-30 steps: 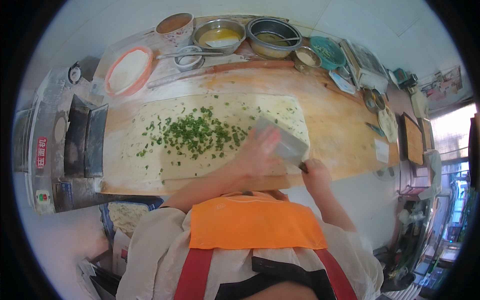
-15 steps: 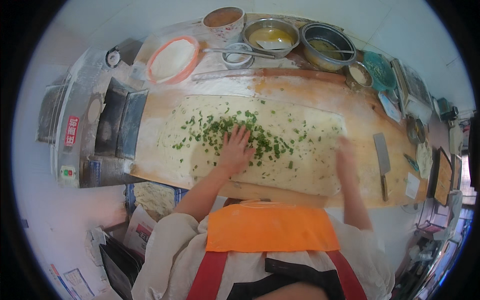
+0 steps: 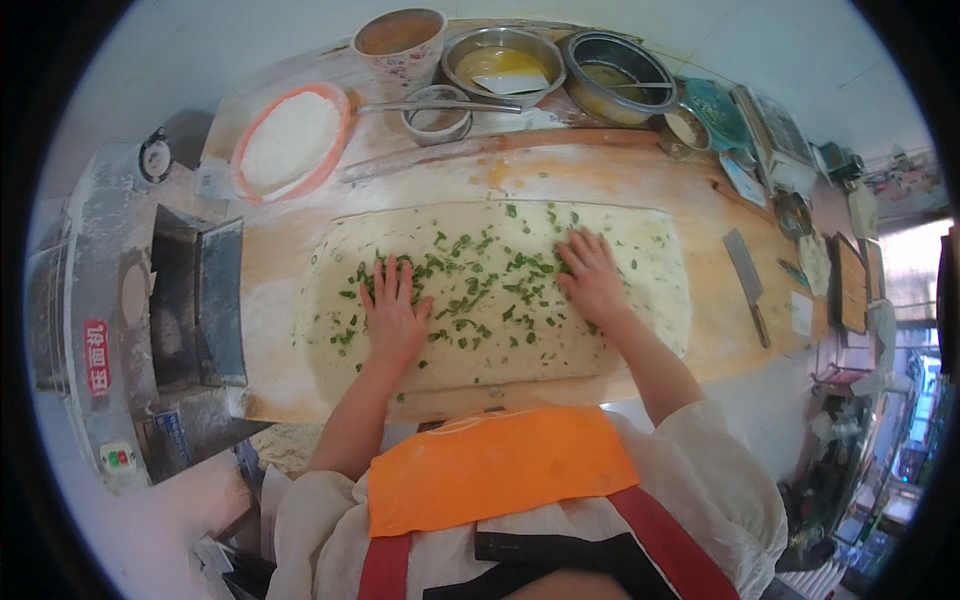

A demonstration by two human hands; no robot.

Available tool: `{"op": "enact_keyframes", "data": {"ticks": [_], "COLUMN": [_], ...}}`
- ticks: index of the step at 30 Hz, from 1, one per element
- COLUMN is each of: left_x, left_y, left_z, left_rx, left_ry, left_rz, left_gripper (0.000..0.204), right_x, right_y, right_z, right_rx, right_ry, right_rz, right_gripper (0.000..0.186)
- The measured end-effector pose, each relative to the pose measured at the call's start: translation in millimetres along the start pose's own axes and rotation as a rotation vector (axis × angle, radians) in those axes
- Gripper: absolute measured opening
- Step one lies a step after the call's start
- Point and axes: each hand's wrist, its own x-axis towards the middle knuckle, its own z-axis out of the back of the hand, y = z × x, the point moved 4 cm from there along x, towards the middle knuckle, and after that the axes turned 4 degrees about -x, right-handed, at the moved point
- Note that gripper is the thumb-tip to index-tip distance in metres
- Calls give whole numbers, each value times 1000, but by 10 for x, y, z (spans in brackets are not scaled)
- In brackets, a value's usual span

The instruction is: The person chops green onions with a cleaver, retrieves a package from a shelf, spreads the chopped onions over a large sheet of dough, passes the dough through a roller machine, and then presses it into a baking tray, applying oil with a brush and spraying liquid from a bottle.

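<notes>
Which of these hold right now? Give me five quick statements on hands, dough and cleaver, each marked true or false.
1. The left hand and right hand are both on the dough sheet. True.
2. The right hand grips the cleaver. False: the cleaver lies on the table, right of the dough sheet.
3. Chopped greens are scattered over the dough sheet. True.
4. The dough sheet is rolled up. False: it is spread out flat.
5. A long wooden rod lies beyond the dough sheet's far edge. True.
</notes>
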Motion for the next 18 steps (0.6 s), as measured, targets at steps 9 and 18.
{"op": "enact_keyframes", "data": {"ticks": [9, 18], "left_x": [-450, -537], "left_y": [-612, 660], "left_z": [24, 218], "left_rx": [-154, 35], "left_ry": [126, -83], "left_rz": [-396, 285], "left_gripper": [66, 61], "right_x": [-686, 633], "right_y": [-184, -1133], "right_z": [152, 172], "right_rx": [169, 221], "right_ry": [8, -113], "right_rz": [-322, -868], "right_gripper": [59, 45]}}
